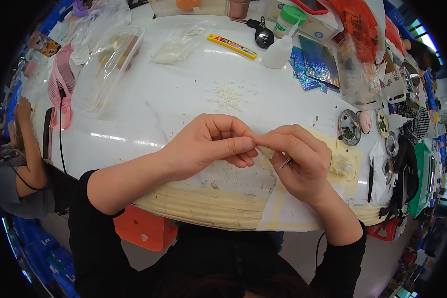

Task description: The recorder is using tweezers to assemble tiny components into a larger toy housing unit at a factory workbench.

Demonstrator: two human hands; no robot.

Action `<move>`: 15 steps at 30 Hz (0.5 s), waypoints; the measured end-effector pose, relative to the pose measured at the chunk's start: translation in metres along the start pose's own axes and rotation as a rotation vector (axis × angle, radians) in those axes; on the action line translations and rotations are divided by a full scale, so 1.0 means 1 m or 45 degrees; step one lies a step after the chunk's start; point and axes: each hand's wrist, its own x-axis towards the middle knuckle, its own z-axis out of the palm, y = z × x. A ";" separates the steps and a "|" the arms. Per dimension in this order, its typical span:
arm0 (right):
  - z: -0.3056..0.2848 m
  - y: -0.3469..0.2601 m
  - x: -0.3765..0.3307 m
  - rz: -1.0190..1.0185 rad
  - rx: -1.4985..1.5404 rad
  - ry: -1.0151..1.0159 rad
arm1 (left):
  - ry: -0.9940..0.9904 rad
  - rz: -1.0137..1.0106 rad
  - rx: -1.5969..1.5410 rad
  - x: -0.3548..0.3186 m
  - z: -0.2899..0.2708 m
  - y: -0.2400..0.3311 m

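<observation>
My left hand [208,144] and my right hand [303,159] meet fingertip to fingertip above the near part of the white table [169,89]. Thumb and forefinger of the left hand are pinched together; whatever is between them is too small to name. A small pale, cream-coloured piece [265,151] shows at the right fingertips. Out of the curled right fingers sticks the end of a thin silver metal tool [285,163], its kind mostly hidden by the hand. Beyond the hands lies a loose scatter of tiny white beads or grains [227,97].
A yellow packaged stick [232,46], car keys [264,37], a white squeeze bottle [278,52] and shiny blue sheets [318,62] lie at the back. Small round metal dishes [350,127] stand right. A clear plastic box [109,69] is left. Another person's arm [31,149] rests farther left.
</observation>
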 end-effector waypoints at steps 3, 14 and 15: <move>0.003 -0.003 0.000 0.078 0.040 0.018 | 0.003 -0.077 -0.182 0.000 0.001 -0.004; 0.006 -0.007 -0.003 0.166 0.169 0.089 | 0.003 0.038 -0.049 -0.001 0.002 -0.001; 0.007 -0.007 -0.003 0.163 0.179 0.090 | 0.010 0.063 -0.044 -0.002 0.003 0.000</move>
